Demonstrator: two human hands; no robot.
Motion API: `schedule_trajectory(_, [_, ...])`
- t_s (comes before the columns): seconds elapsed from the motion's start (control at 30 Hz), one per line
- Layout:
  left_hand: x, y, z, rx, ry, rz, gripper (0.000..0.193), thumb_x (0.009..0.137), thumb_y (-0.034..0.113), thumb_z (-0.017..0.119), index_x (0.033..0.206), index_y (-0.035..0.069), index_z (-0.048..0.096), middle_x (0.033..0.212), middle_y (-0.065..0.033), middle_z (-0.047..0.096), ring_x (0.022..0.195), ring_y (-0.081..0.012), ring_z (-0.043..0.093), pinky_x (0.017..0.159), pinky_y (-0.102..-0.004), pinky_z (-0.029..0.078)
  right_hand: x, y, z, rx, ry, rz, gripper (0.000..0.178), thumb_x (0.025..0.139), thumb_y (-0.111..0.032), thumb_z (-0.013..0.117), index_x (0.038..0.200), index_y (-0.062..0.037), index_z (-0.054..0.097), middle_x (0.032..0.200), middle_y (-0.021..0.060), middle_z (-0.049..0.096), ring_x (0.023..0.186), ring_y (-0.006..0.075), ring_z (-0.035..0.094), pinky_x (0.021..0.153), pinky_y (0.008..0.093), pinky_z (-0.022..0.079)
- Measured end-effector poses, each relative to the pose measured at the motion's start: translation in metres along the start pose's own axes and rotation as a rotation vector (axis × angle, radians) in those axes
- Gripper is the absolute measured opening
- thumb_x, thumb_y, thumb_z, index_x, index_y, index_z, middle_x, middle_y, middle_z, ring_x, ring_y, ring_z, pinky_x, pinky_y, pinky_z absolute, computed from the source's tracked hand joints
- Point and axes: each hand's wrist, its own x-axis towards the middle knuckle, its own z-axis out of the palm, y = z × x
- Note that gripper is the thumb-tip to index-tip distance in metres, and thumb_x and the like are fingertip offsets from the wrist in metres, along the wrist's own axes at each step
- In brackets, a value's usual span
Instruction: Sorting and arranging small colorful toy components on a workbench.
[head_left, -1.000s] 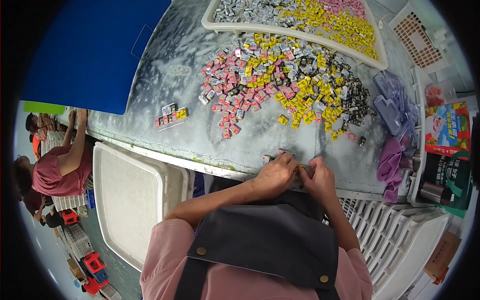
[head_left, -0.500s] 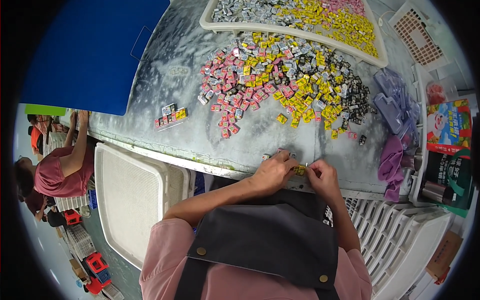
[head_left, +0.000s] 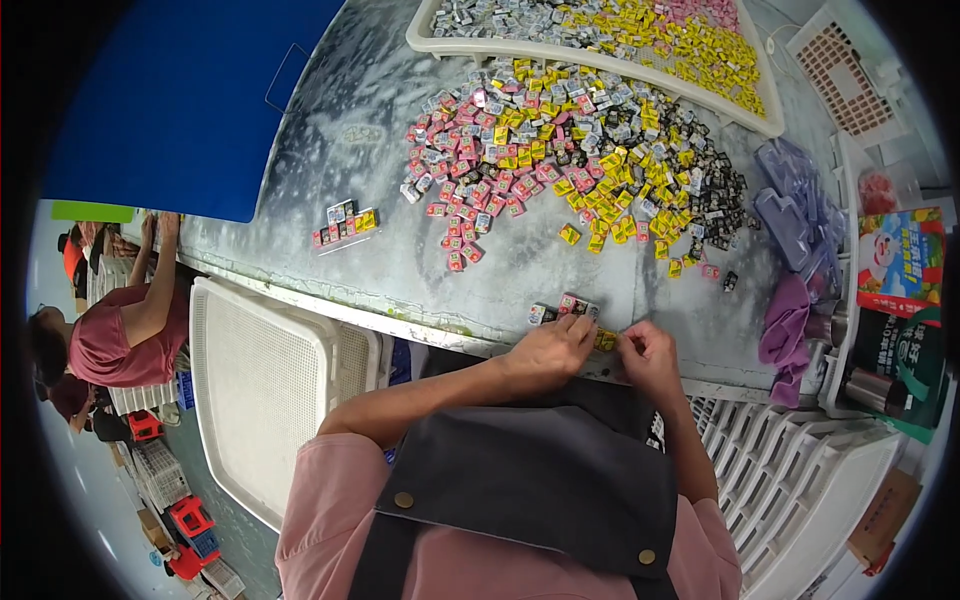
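Note:
At the table's near edge, my left hand [head_left: 553, 347] is closed with its fingertips on a small yellow block [head_left: 605, 340]. My right hand [head_left: 650, 352] is pinched close beside that block's right end; what is in its fingers, if anything, is too small to make out. Just beyond my left fingers lie a pink-and-white block [head_left: 578, 304] and a grey-and-black block [head_left: 541, 314]. A large pile of small pink, yellow, white and black blocks [head_left: 560, 160] spreads farther back. Off to the left, a short row of such blocks [head_left: 345, 224] sits by a thin clear strip [head_left: 350, 242].
A white tray [head_left: 600, 60] of blocks stands at the back. Purple plastic pieces [head_left: 785, 210], a purple cloth [head_left: 785, 325] and a metal cup [head_left: 826, 322] are on the right. White trays [head_left: 265, 400] stand below the table. Another person [head_left: 125, 330] works at far left.
The pink-and-white block beyond my left fingers shows more fully now. Both hands stay close together around the yellow block, and the whole view has shifted slightly.

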Motion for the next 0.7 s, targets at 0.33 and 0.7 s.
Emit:
schedule_trajectory(0.33, [0.004, -0.006, -0.004, -0.353, -0.041, -0.265, 0.028, 0.090, 0.006, 0.063, 0.117, -0.001, 0.061, 0.105, -0.0177, 0.059, 0.095, -0.0361, 0.064, 0.079, -0.0426, 0.056, -0.002, -0.049, 0.006, -0.453, -0.005, 0.100, 0.046, 0.088, -0.041, 0.071, 0.107, -0.0020, 0.055, 0.074, 0.0186, 0.068, 0.075, 0.0395, 0.069, 0.072, 0.0478, 0.053])
schedule_trajectory(0.7, [0.011, -0.005, -0.006, -0.363, -0.128, -0.364, 0.021, 0.089, 0.008, 0.063, 0.109, 0.003, 0.058, 0.104, -0.0178, 0.057, 0.094, -0.0388, 0.063, 0.078, -0.0465, 0.056, 0.006, -0.060, 0.009, -0.540, -0.133, 0.171, 0.050, 0.087, -0.037, 0.067, 0.116, -0.0010, 0.046, 0.093, 0.0269, 0.068, 0.092, 0.0450, 0.067, 0.082, 0.0521, 0.051])
